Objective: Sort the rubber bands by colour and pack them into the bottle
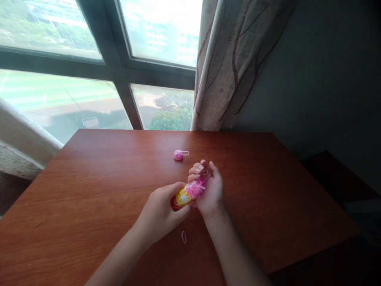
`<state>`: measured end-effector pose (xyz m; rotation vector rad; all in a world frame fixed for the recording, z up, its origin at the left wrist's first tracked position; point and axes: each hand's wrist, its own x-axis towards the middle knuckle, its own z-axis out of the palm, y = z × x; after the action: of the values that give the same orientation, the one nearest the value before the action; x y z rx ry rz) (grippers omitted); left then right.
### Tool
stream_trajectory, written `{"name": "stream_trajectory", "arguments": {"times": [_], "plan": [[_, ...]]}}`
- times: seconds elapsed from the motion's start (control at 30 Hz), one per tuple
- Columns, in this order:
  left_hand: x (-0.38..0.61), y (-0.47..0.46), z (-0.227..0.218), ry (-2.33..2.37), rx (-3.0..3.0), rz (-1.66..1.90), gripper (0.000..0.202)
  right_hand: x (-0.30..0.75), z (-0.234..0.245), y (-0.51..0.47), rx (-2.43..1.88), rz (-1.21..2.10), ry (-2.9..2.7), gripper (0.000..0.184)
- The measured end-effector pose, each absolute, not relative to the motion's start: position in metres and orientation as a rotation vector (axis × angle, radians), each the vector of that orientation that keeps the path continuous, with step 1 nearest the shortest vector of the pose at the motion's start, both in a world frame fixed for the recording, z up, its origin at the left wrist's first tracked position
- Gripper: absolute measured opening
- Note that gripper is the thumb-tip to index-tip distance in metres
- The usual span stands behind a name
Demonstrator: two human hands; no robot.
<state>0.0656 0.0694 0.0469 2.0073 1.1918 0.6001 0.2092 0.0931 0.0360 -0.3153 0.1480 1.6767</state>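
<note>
My left hand [159,208] is closed around a small see-through container [182,198] filled with rubber bands, red at its base and yellow above. The container is tilted, its far end against my right palm. My right hand [214,192] is turned palm up and cupped, fingers curled around a bunch of pink rubber bands [196,188]. Whether some of these are still inside the container I cannot tell. Just beyond my hands lies a pink cap [178,155] with a pale band looped on it. One loose pink band [183,237] rests on the table between my forearms.
The brown wooden table [98,174] reaches up to a window [162,71] with a dark frame. Patterned curtains [226,59] hang at both sides. To the right, a dark low surface [333,174] stands beyond the table's edge.
</note>
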Motion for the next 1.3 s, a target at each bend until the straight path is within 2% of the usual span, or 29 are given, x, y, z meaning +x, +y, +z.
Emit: {"name": "stream_trajectory", "arguments": {"times": [0.23, 0.63, 0.9, 1.3], "plan": [[0.065, 0.069, 0.046, 1.238, 2.051, 0.601, 0.014, 0.204, 0.034, 0.095, -0.322, 1.683, 0.238, 0.004], [0.066, 0.070, 0.043, 1.089, 1.867, 0.788, 0.017, 0.205, 0.034, 0.100, -0.456, 1.582, 0.465, 0.020], [0.072, 0.068, 0.031, 0.943, 1.574, 0.837, 0.016, 0.214, 0.025, 0.101, -0.399, 1.588, 0.375, 0.012], [0.071, 0.063, 0.044, 0.970, 1.920, 0.539, 0.012, 0.231, 0.043, 0.101, -0.157, 1.528, 0.110, 0.005]]}}
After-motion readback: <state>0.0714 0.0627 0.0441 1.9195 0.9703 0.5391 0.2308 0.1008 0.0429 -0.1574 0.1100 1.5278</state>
